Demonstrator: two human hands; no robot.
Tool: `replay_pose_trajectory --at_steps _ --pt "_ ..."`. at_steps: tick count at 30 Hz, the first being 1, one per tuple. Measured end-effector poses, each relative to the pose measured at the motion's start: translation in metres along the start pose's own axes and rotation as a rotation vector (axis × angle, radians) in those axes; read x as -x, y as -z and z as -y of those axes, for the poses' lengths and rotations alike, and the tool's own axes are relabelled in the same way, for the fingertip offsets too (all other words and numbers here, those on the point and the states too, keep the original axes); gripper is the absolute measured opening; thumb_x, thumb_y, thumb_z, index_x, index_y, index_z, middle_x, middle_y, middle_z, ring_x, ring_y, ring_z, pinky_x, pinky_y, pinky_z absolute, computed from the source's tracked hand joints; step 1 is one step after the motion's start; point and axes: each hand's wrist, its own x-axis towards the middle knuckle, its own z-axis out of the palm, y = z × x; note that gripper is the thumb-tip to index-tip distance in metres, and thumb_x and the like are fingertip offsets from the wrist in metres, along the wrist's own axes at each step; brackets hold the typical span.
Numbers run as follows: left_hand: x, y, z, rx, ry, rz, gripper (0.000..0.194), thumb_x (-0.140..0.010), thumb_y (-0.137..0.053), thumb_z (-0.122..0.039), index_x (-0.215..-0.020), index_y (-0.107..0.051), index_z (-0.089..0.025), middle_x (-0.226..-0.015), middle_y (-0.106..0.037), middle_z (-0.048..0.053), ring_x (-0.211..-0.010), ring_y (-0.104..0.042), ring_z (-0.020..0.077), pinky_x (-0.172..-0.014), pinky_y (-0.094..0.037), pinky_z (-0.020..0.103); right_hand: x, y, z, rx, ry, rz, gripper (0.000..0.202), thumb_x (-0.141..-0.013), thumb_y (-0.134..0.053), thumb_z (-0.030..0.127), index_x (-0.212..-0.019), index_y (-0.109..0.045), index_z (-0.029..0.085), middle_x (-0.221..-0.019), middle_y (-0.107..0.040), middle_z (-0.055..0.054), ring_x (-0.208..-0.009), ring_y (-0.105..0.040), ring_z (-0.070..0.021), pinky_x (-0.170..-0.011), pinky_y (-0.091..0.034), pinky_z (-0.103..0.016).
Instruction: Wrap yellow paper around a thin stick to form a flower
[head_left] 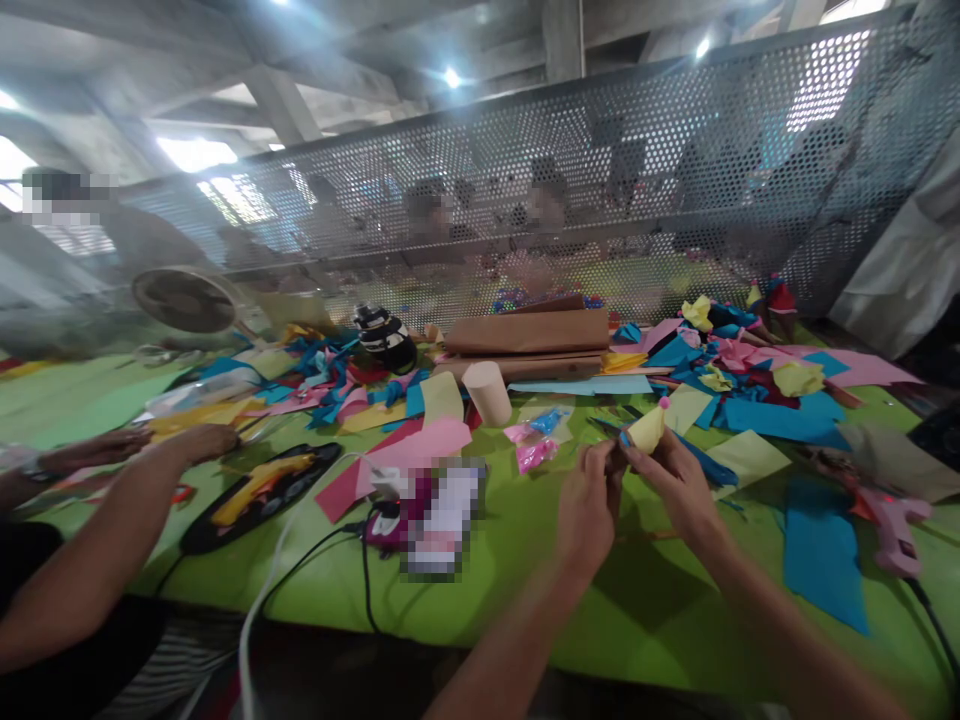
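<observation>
Well, a black oval tray [196,532] holds a yellow gun-shaped tool [259,490]; glossy packets [535,455], pink and blue, lie near a cream cylinder [487,393], their contents too small to tell. Left hand [589,505] and right hand [679,485] pinch a pink-tipped yellow cone [646,432] above the green surface [517,600], each grip closed at its base. Folded brown paper [529,332] lies beyond, flat blue sheet [825,550] and pink glue gun [894,530] to the right

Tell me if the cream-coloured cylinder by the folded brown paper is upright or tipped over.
Upright: the cream-coloured cylinder stands on end on the green tabletop, its round top facing up.
</observation>
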Motion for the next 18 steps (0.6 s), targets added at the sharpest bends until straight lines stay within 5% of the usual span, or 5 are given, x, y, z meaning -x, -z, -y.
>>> replay_pose_trajectory --at_steps 18 --pt "-0.008 0.002 -0.006 0.471 0.291 0.057 0.028 -0.097 -0.057 -0.027 -0.124 -0.051 -0.02 -0.118 -0.065 0.011 -0.108 -0.064 0.021 -0.095 -0.049 0.038 -0.002 -0.001 0.007 -0.047 -0.013 0.029 0.039 -0.085 -0.073 0.051 -0.111 -0.063 0.024 -0.101 -0.071 -0.006 -0.088 -0.065 -0.0222 -0.076 -0.05 -0.033"
